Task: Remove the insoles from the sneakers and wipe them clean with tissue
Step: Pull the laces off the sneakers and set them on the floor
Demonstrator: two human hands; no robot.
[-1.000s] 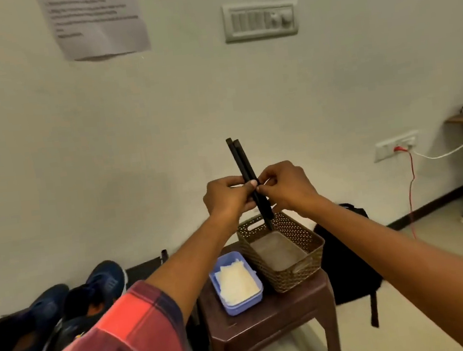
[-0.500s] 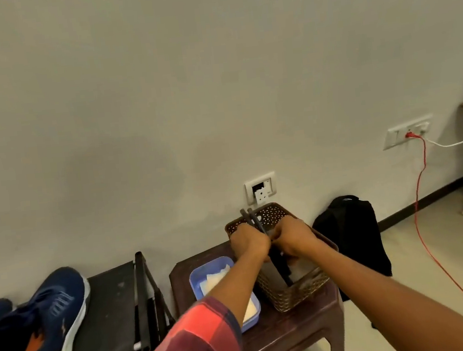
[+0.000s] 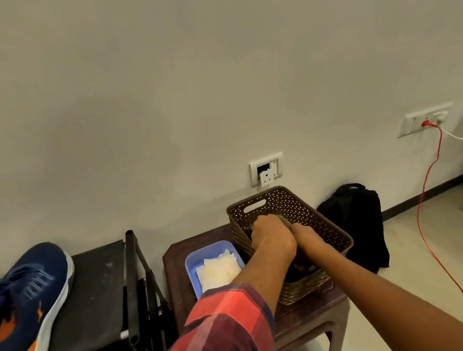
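Both my hands are down inside the brown perforated basket (image 3: 299,199) on the stool. My left hand (image 3: 270,235) and my right hand (image 3: 308,237) sit side by side, fingers curled around the pair of dark insoles (image 3: 295,275), which lie mostly hidden under my wrists. A blue tray (image 3: 190,263) holding white tissue (image 3: 218,269) stands just left of the basket. A blue and orange sneaker (image 3: 32,287) lies at the far left on a black bench.
The dark brown plastic stool (image 3: 175,271) carries the basket and tray. A black bench (image 3: 98,285) stands to its left, a black backpack (image 3: 356,218) leans on the wall to its right. A red cable (image 3: 428,190) trails across the floor.
My hands have gone down with the insoles, from held upright above the basket to low inside it. The view has tilted down and the insoles are now almost hidden.
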